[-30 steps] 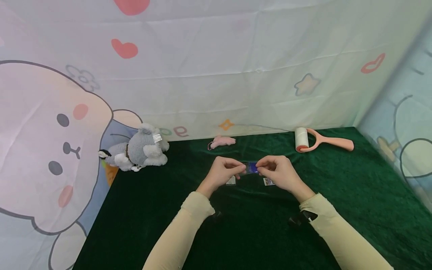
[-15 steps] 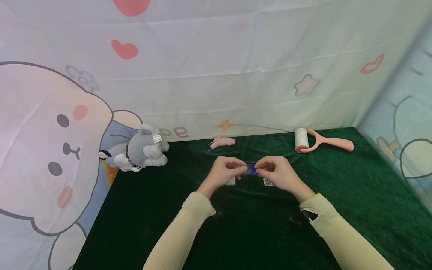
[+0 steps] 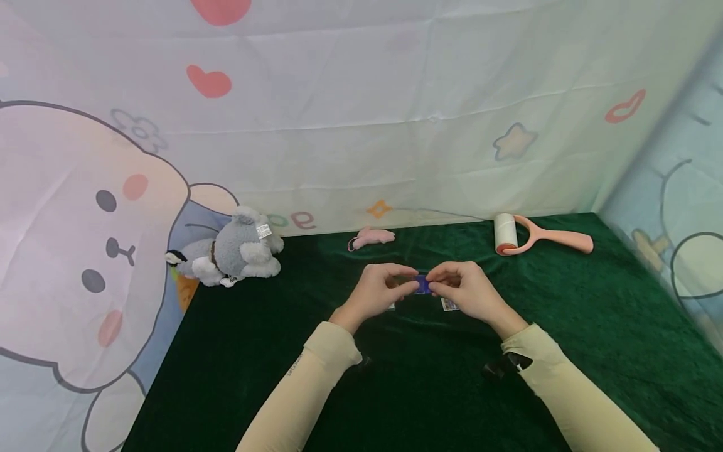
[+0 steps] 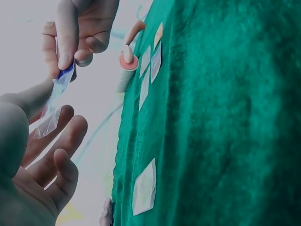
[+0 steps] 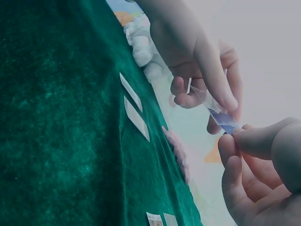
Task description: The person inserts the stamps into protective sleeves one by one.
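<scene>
Raised over the green cloth is a small clear plastic sleeve [image 4: 49, 120] with a blue piece [image 3: 423, 284] at its right end. My left hand [image 3: 374, 292] pinches the sleeve between thumb and index finger; the other fingers are loosely bent. Clear film sticks out past the left fingers in the left wrist view. At the blue end, the thumb and index finger of my right hand [image 3: 467, 292] pinch it, close to the left fingertips. Below the hands, several flat pale pieces [image 5: 136, 117] lie on the cloth, among them a small printed piece [image 3: 449, 304], all partly hidden in the head view.
A grey plush toy [image 3: 240, 245] lies at the back left of the green cloth [image 3: 418, 389]. Behind the hands is a small pink animal figure [image 3: 373, 237]. A lint roller [image 3: 542, 235] with a pink handle rests at the back right, near the printed curtain [image 3: 350, 125].
My left hand has shifted slightly right along the sleeve toward the right hand, so less of it shows between them. The right hand has stayed nearly still.
</scene>
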Tool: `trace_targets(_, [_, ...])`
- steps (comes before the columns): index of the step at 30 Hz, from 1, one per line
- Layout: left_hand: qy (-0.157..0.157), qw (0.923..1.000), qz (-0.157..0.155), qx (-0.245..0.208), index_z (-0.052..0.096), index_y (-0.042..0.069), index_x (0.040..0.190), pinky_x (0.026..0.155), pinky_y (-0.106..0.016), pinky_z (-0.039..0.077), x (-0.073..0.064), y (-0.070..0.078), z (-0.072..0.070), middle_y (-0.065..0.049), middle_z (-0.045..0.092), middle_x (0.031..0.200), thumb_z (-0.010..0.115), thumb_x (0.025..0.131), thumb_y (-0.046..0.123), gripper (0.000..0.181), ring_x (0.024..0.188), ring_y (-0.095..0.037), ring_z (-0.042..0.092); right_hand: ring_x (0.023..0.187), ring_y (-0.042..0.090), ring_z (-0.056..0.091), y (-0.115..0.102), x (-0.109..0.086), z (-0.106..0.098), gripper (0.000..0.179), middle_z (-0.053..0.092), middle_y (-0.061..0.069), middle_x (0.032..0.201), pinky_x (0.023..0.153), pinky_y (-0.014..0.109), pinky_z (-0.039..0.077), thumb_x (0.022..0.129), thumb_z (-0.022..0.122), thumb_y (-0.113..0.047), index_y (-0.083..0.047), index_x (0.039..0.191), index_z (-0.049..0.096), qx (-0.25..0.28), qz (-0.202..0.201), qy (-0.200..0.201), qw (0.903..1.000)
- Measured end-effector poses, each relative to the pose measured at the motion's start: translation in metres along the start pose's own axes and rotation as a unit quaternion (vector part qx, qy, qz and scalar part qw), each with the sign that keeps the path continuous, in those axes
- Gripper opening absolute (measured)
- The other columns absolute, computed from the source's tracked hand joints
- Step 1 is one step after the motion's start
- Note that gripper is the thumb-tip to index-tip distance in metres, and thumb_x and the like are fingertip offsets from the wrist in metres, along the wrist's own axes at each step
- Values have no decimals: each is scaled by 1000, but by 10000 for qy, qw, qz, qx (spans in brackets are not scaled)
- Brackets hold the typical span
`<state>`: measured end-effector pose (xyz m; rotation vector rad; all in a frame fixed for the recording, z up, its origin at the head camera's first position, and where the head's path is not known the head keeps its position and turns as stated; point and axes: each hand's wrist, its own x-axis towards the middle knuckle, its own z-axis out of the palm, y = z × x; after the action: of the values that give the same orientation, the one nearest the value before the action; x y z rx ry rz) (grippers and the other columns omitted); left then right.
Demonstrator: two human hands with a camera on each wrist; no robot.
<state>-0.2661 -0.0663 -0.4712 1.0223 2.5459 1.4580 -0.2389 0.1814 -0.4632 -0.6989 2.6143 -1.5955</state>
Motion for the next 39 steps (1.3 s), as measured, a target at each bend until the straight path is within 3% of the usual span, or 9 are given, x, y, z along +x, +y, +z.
trace_targets(6, [-304,9972,249,641,70,13,134,71,-23,58,0,0,-3,0,72,121,87,90,23,48,82,-10,67,86,22,74,1,0,-1,12,76,9,101,76,26,60,100,71,-7,-6,111,75,71,123,-2,9999])
trace_targets(14, [-370,9909,245,1273,70,11,135,70,-21,56,-3,2,-4,-5,74,125,85,92,21,46,84,-12,69,88,38,74,2,-1,2,14,76,9,98,73,26,60,100,74,-10,-5,112,74,205,158,-8,9997])
trace_targets(27, [-405,9894,418,1327,71,12,134,69,-19,56,-2,3,-6,-2,75,122,85,92,21,45,81,-6,67,88,40,73,1,1,2,13,76,8,97,71,28,59,101,71,-8,-5,113,75,95,29,-71,9999])
trace_targets(39, [-423,9929,109,1104,70,15,135,62,-21,57,-5,3,-9,-2,73,123,84,92,21,46,81,-6,68,86,24,72,3,-1,-2,15,75,10,101,74,27,59,101,71,-8,-5,116,74,123,-33,15,9999])
